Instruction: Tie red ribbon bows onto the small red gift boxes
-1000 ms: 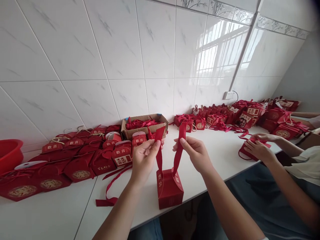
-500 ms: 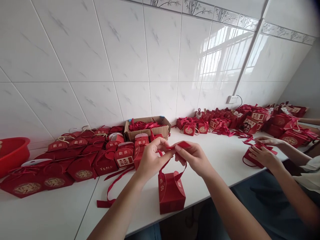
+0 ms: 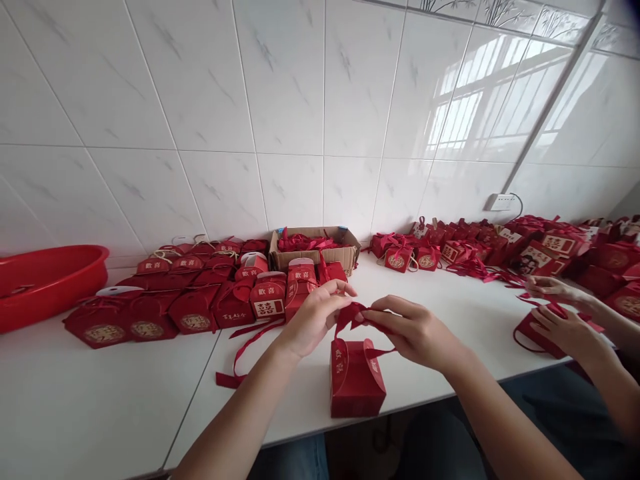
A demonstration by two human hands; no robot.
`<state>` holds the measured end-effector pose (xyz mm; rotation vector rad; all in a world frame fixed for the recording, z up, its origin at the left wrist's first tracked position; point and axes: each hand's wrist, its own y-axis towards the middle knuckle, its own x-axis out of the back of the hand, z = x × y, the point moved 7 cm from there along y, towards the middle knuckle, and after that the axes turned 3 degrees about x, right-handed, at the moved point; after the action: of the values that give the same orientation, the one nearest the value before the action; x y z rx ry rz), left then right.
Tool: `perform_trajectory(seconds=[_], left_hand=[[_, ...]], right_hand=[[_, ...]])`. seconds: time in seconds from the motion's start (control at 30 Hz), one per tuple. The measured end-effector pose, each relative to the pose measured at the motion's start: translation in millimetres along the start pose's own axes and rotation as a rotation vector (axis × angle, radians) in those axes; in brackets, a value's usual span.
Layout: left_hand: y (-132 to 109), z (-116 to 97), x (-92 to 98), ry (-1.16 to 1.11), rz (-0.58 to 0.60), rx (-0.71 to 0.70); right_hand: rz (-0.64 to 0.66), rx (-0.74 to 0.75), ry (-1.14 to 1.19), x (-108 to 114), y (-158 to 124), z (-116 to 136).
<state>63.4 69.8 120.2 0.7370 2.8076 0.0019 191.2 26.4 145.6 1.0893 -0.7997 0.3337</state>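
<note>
Ribbon (image 3: 354, 312) looks soft, slippery, best pinched at folds; left hand (image 3: 314, 321) and right hand (image 3: 419, 332) fingers clamp it above light-looking, crushable box (image 3: 357, 393).

Smooth, stiff card makes up the box (image 3: 357, 395) here, with a low sheen on its sides, and its ribbon (image 3: 352, 315) looks like thin cloth, faintly satiny. The carton (image 3: 343, 257) behind is plain matt cardboard. I see glossy tiles (image 3: 290, 87) throwing back bright light, a smooth bench (image 3: 100, 400) with a dull, laminate-like top, a shiny plastic basin (image 3: 37, 290), a plastic-looking socket (image 3: 500, 202) and jeans (image 3: 295, 460) of matt denim.
</note>
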Motion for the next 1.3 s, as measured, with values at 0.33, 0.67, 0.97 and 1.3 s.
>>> perform_trajectory(seconds=[0.33,0.67,0.97,1.3], left_hand=[[-48,-31,42.4,0.994,-0.593,-0.787],[-94,77,161.7,1.347,-0.798,-0.263],[-55,113,69.0,0.650,-0.503,-0.007],[-50,124,57.8,0.395,-0.356,0.188]], right_hand=[[-0.616,-0.670,0.410,-15,-79,-51],[-0.576,-1.009,-0.196,-36,-219,-75],[-0.150,-0.857,0.440,-95,-107,-60],[-0.163,-0.958,0.614,-124,-106,-59]])
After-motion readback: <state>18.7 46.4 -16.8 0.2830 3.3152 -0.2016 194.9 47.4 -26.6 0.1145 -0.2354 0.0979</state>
